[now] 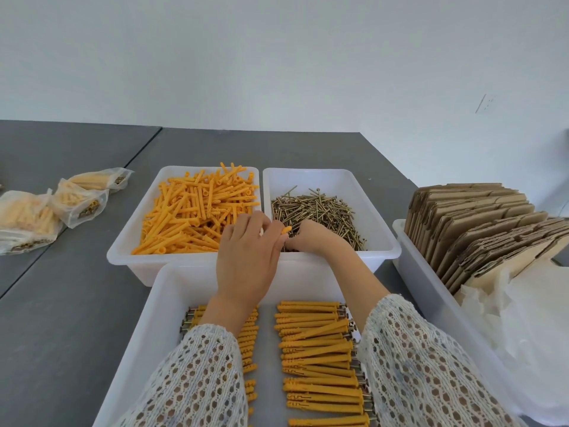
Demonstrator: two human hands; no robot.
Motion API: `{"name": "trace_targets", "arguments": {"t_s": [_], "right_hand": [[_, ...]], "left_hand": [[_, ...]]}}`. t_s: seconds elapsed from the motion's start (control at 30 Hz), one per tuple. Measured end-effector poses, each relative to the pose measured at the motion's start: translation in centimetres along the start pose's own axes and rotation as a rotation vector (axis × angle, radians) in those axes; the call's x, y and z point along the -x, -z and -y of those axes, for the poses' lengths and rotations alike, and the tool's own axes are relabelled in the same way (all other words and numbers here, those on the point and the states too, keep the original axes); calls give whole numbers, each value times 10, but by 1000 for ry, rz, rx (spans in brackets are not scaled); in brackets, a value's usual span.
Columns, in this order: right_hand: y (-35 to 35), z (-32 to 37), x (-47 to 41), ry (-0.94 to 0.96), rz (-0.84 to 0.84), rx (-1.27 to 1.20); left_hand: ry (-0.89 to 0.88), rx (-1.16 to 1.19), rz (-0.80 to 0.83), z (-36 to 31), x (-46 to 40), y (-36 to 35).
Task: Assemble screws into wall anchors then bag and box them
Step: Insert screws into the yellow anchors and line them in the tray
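- I am looking down at a gray table (pixel 77 303) with white bins sitting on it.
- My left hand (pixel 246 266) is sitting in the middle of the frame, fingers curled, pinching one orange anchor (pixel 285 232) at its tip.
- That anchor is poking out to the right, over the wall between the two far bins.
- My right hand (pixel 317 238) is lying just right of the middle, in the screw bin (pixel 378 217). Its fingers are curled down into the pile of screws (pixel 317 208), touching them. I cannot tell if it is gripping one.
- The two hands are almost touching each other.
- The anchor bin (pixel 129 229) is sitting left of the middle, full of loose orange anchors (pixel 197 211).
- The near bin (pixel 154 318), at the bottom of the frame, is holding finished anchors with screws (pixel 317 343) in them, lying in two neat rows. My knit sleeves (pixel 203 380) are covering part of the left row.
- At the right edge, another white bin (pixel 431 303) is holding flat cardboard boxes (pixel 480 229) standing on edge, with thin white bags (pixel 523 328) in front of them.
- At the left edge, three filled bags (pixel 67 204) of anchors are lying on the table, well apart from the bins.
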State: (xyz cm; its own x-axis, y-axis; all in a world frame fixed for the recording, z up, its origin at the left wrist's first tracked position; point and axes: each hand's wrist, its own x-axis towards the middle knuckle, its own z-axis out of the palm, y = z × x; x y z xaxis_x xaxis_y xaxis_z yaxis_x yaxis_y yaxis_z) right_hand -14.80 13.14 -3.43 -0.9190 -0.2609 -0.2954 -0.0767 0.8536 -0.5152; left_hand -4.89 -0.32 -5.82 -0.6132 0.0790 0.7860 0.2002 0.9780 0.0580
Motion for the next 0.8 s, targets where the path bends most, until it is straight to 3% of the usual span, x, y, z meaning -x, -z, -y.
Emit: {"name": "trace_targets", "arguments": {"t_s": [0.3, 0.57, 0.67, 0.8], "right_hand": [[-1, -3, 3, 14, -59, -51], [-1, -4, 7, -40, -126, -69], [-2, -4, 7, -35, -168, -56], [-2, -6, 7, -24, -223, -91]], "left_hand": [[40, 48, -55, 0, -1, -2], [118, 279, -88, 1, -5, -1], [269, 366, -116, 0, -11, 5], [595, 619, -264, -1, -27, 24]]}}
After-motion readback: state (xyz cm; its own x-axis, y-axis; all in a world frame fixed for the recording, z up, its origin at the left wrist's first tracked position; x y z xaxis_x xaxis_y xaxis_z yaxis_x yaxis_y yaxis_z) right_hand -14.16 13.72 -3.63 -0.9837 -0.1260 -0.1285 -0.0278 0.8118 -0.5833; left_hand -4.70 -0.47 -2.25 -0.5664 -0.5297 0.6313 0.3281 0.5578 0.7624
